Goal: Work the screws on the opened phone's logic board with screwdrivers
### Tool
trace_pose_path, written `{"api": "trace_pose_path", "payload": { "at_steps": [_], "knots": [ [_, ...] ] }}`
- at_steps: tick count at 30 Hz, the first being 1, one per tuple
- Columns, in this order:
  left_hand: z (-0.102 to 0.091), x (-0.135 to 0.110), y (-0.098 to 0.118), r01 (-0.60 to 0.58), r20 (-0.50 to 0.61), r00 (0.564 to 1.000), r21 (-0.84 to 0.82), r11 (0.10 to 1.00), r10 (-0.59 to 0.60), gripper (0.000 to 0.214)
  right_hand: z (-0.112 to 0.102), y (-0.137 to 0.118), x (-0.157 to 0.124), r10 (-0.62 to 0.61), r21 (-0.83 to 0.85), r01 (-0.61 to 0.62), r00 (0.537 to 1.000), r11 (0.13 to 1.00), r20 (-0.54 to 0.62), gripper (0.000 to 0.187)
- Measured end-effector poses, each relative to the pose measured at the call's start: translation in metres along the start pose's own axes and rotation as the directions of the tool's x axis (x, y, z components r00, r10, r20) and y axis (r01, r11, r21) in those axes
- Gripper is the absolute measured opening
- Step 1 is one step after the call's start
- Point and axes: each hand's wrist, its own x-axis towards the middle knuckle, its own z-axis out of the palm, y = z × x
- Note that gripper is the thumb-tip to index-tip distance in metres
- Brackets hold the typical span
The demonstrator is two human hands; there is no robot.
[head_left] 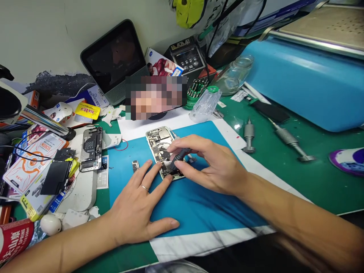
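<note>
An opened smartphone (157, 147), its inner boards and parts exposed, lies on the blue mat (199, 204). My left hand (139, 204) is spread flat, a ring on one finger, with fingertips touching the phone's lower left edge. Over the phone's lower half, my right hand (210, 163) pinches a small dark piece (179, 156) between thumb and fingers; its exact kind cannot be made out. Behind those fingers, partly hidden, shows a grey metal screwdriver (192, 159). Left of the phone lies a small loose phone part (135, 165).
On the left, a removed phone screen assembly (91, 149) lies near boxes and scraps. Grey screwdrivers (249, 136) lie at right, beside a glass jar (236, 74) and a bit holder (196, 93). A dark display (115, 57) stands at the back.
</note>
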Motion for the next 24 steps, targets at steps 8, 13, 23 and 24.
{"api": "trace_pose_path", "payload": {
  "at_steps": [8,13,23,24],
  "knots": [
    [-0.0005,0.0000,0.0005,0.003,-0.016,1.000,-0.014,1.000,-0.003,0.087,-0.0013,0.0010,0.0011,-0.012,-0.006,0.012,1.000,1.000,0.001,0.051],
    [0.0002,0.0006,0.0007,0.003,-0.024,1.000,-0.026,1.000,-0.003,0.088,-0.0013,0.0003,0.0011,0.001,-0.022,-0.002,1.000,1.000,-0.002,0.050],
    [0.0004,0.0005,0.0005,0.008,-0.013,1.000,-0.007,1.000,-0.008,0.090,-0.0024,-0.0009,0.0026,-0.005,-0.022,0.005,1.000,1.000,0.000,0.042],
    [0.0003,0.0006,0.0007,0.009,-0.012,1.000,-0.005,1.000,-0.009,0.090,-0.0022,-0.0007,0.0026,-0.007,-0.022,0.007,1.000,1.000,-0.006,0.042]
  ]
}}
